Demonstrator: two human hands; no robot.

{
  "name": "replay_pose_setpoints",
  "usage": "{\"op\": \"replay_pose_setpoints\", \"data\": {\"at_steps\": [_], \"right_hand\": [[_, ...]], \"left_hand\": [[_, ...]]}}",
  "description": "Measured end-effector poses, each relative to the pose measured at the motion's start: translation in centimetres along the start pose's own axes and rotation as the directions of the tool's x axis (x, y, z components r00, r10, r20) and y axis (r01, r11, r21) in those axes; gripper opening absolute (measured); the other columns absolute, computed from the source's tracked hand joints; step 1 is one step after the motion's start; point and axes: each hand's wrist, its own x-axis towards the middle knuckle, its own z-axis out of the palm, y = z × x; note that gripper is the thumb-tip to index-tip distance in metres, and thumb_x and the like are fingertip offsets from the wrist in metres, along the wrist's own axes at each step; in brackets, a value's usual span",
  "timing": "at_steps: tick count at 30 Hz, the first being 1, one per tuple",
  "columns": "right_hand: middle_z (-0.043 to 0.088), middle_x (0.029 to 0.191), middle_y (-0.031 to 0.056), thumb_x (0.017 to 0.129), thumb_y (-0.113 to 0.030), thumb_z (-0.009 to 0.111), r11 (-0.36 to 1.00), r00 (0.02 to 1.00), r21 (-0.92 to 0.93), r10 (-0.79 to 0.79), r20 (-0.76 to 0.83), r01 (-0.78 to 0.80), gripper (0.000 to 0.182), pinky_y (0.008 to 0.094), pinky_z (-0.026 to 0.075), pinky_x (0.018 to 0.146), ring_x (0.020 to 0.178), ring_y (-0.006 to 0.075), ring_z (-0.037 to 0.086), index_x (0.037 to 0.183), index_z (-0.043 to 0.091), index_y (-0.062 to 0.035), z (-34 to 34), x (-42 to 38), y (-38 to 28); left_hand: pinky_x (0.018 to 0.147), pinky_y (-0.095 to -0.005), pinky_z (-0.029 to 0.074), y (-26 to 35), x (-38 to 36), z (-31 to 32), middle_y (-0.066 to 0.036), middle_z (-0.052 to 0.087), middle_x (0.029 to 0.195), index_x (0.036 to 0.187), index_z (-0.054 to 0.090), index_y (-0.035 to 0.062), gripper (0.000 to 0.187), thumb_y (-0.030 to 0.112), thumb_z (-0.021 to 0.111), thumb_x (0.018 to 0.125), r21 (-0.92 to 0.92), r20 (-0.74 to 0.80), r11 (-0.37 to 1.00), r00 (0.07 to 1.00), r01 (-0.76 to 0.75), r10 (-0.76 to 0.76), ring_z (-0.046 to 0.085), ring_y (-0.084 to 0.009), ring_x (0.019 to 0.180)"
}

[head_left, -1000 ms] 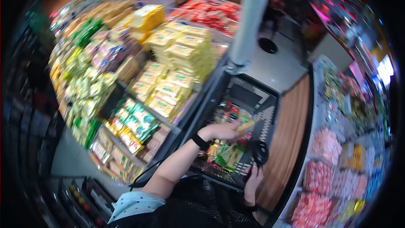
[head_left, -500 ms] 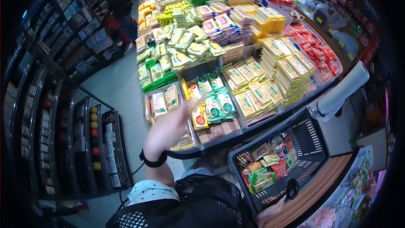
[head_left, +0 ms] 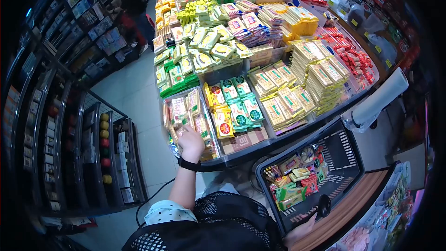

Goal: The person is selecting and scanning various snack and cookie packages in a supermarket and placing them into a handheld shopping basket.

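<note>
My left hand [head_left: 191, 143], with a black wristband, is over the left compartment of the display. Its fingers are closed on a tilted light-coloured snack packet [head_left: 180, 126], above similar packets. To the right of it lie yellow packets [head_left: 224, 123] and teal packets [head_left: 240, 115]. At the lower right, my right hand [head_left: 303, 230] grips the near edge of a black shopping basket [head_left: 284, 221], beside its black handle [head_left: 323, 206]; its fingers are partly hidden. Several colourful packets [head_left: 292, 195] lie in the basket.
Stacked snacks fill the display bin [head_left: 241, 158] ahead. Dark shelves [head_left: 100, 158] stand at the left, with tiled floor [head_left: 139, 97] between. A person [head_left: 134, 11] is at the back left. A plastic bag roll [head_left: 378, 100] and a wooden ledge [head_left: 348, 209] are at the right.
My left hand has moved left and slightly down, from beside the yellow packets to the left compartment. My right hand and the basket have hardly moved.
</note>
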Motion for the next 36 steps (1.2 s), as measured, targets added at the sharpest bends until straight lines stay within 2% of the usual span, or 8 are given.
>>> {"op": "replay_pose_setpoints", "data": {"at_steps": [8,11,18,24,26,31,34,36], "right_hand": [[0.051,0.063,0.0075,0.092,-0.025,0.041,0.995,0.998,0.084,-0.058,-0.009,0.058,0.036,0.0323,0.038,0.065,0.062,0.0180,0.047,0.081,0.057,0.0056,0.6,0.1,-0.2],[0.051,0.070,0.0080,0.091,-0.022,0.043,0.996,0.997,-0.064,-0.061,-0.047,0.058,0.031,0.0329,0.037,0.070,0.070,0.0185,0.048,0.087,0.058,0.0047,1.5,0.1,-1.2],[0.053,0.082,0.0108,0.090,-0.020,0.044,0.976,0.996,-0.204,-0.081,-0.020,0.076,0.027,0.0344,0.035,0.080,0.086,0.0239,0.050,0.085,0.061,0.0013,2.3,0.1,-3.1],[0.055,0.089,0.0111,0.088,-0.018,0.048,0.941,0.982,-0.284,-0.190,0.005,0.184,0.027,0.0373,0.034,0.084,0.093,0.0263,0.047,0.071,0.061,-0.0015,2.7,-0.1,-4.5],[0.056,0.090,0.0111,0.087,-0.017,0.048,0.942,0.981,-0.279,-0.192,0.004,0.185,0.025,0.0369,0.033,0.085,0.093,0.0264,0.047,0.071,0.060,-0.0019,2.7,0.0,-4.3],[0.058,0.084,0.0092,0.086,-0.015,0.049,0.939,0.972,-0.269,-0.234,-0.036,0.216,0.022,0.0366,0.032,0.087,0.092,0.0259,0.047,0.074,0.060,-0.0022,3.0,-0.1,-4.9],[0.059,0.079,0.0076,0.086,-0.014,0.049,0.942,0.972,-0.251,-0.232,-0.017,0.221,0.019,0.0369,0.032,0.087,0.092,0.0255,0.047,0.076,0.060,-0.0024,2.8,0.2,-5.2],[0.059,0.074,0.0061,0.085,-0.014,0.049,0.962,0.982,-0.206,-0.185,-0.021,0.177,0.018,0.0368,0.031,0.087,0.091,0.0252,0.046,0.076,0.060,-0.0028,2.9,0.1,-5.2]], "left_hand": [[0.048,-0.0314,0.047,0.1,0.4,0.7,-0.008,0.055,0.093,0.134,0.020,-0.0072,0.073,0.027,0.054,0.079,0.290,-0.071,0.957,0.997,-0.013,0.035,0.061,-0.0168,0.062],[0.063,-0.0289,0.049,0.6,0.5,0.8,-0.023,0.046,0.119,0.136,0.018,-0.0052,0.070,0.031,0.049,0.084,0.235,0.031,0.972,0.999,-0.017,0.010,0.061,-0.0211,0.086],[0.058,-0.0369,0.050,4.2,0.6,-3.5,-0.018,0.051,0.113,0.114,0.048,0.0007,0.040,0.032,0.045,0.088,-0.021,-0.297,0.977,0.935,-0.211,0.195,0.062,-0.0295,0.073],[0.062,-0.0371,0.047,15.0,-6.9,-11.3,-0.012,0.061,0.082,0.105,0.056,0.0072,0.024,0.014,0.055,0.082,-0.704,-0.361,0.292,0.681,-0.647,0.637,0.060,-0.0290,0.072],[0.060,-0.0355,0.048,18.9,-10.2,-9.9,-0.011,0.062,0.079,0.102,0.058,0.0077,0.024,0.010,0.055,0.079,-0.593,-0.509,0.027,0.400,-0.805,0.762,0.060,-0.0283,0.069],[0.057,-0.0352,0.049,27.4,-18.8,-0.6,-0.009,0.057,0.086,0.089,0.056,0.0039,0.028,0.029,0.058,0.076,-0.248,-0.046,0.238,0.257,-0.939,0.965,0.059,-0.0237,0.076],[0.058,-0.0321,0.047,31.8,-19.3,8.0,-0.005,0.056,0.099,0.104,0.055,0.0068,0.027,0.024,0.049,0.084,0.099,0.176,0.463,0.474,-0.881,0.863,0.056,-0.0193,0.088],[0.061,-0.0339,0.048,32.2,-17.6,11.4,-0.002,0.058,0.096,0.102,0.056,0.0110,0.021,0.021,0.044,0.088,-0.075,0.398,0.510,0.443,-0.857,0.804,0.057,-0.0161,0.086]]}}
